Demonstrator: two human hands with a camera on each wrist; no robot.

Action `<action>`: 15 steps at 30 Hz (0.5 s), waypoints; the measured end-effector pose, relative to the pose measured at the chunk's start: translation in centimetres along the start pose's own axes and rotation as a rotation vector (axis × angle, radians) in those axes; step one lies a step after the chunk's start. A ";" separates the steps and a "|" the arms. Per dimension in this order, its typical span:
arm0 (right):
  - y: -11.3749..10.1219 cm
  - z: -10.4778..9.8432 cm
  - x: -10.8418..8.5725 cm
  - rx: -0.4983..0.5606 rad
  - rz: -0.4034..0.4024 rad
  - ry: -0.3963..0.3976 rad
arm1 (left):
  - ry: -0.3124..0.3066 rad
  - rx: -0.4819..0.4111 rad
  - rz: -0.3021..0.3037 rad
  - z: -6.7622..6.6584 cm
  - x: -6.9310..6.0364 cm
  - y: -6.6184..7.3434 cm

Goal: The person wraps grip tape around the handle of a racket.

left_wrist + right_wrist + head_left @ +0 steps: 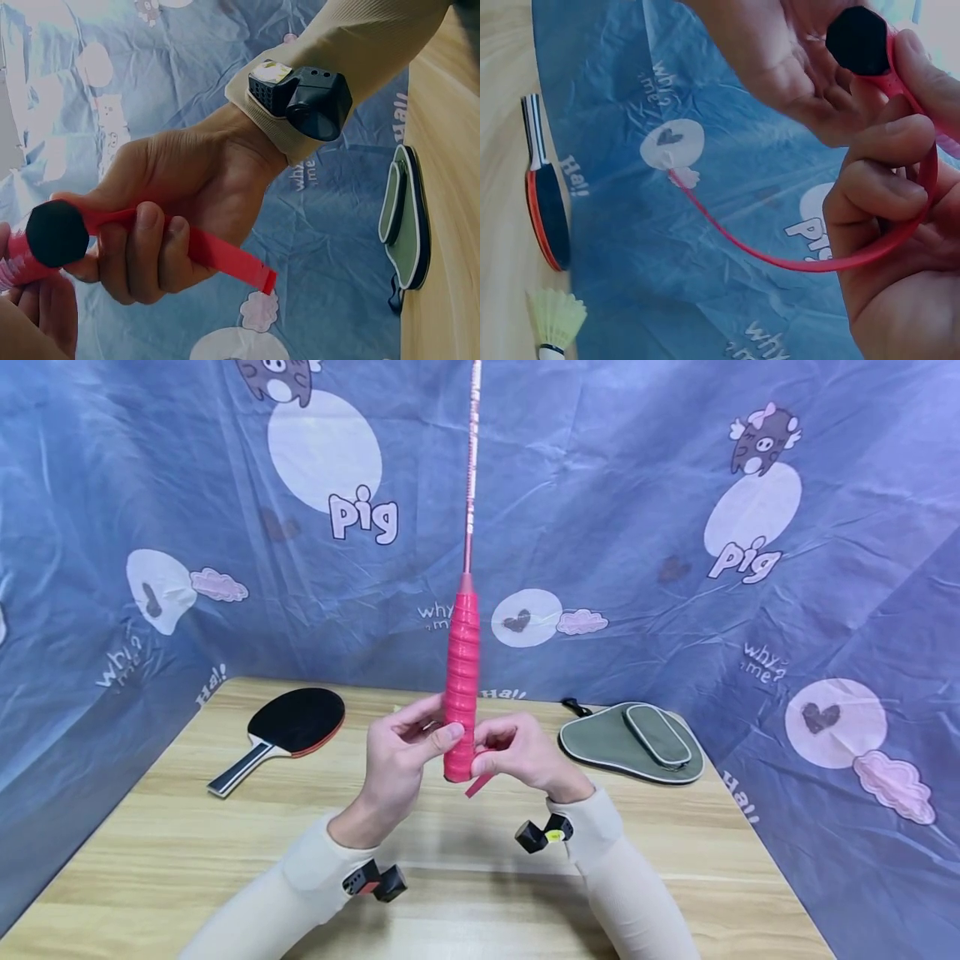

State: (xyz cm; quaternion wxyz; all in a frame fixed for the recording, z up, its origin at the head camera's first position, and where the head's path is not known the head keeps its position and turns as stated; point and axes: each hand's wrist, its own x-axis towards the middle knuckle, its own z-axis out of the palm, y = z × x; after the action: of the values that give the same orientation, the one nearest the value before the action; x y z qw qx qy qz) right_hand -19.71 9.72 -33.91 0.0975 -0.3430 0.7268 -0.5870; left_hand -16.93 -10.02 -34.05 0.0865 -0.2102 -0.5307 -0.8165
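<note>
A badminton racket stands upright in the air, its pink-wrapped handle (462,668) at the bottom and its thin shaft (472,468) running out of the head view's top. My left hand (397,756) holds the lower handle, thumb across its front. On the other side, my right hand (525,752) pinches a loose length of pink grip tape (795,264) beside the handle's bottom end. The tape's free tail (232,259) hangs past the right fingers. A black butt cap (58,233) faces down. The racket head is out of view.
On the wooden table (465,877), a black and red table tennis bat (296,722) lies left and a green bat case (600,739) lies right. A yellow shuttlecock (555,319) shows in the right wrist view. Blue printed cloth (570,510) surrounds the table.
</note>
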 end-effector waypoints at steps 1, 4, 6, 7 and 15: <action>-0.1 -0.1 0.0 0.000 -0.008 -0.007 | -0.004 -0.003 0.002 0.0 0.0 0.0; -0.3 -0.4 -0.2 -0.009 -0.033 -0.018 | -0.024 -0.010 0.013 -0.1 0.0 0.0; -0.4 -0.6 -0.2 0.003 -0.045 -0.023 | -0.041 -0.026 0.019 -0.2 0.1 0.0; -0.4 -0.7 -0.3 0.007 -0.054 -0.025 | -0.054 -0.032 0.026 -0.3 0.1 -0.1; -0.2 -1.0 -0.4 0.116 -0.118 -0.054 | -0.167 -0.100 0.077 -0.6 0.4 -0.1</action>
State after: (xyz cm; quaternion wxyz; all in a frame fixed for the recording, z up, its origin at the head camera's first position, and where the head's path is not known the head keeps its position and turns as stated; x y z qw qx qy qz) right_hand -19.88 10.68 -33.56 0.1022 -0.3946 0.6672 -0.6235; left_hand -17.50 -10.51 -34.21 0.0628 -0.3019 -0.4864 -0.8175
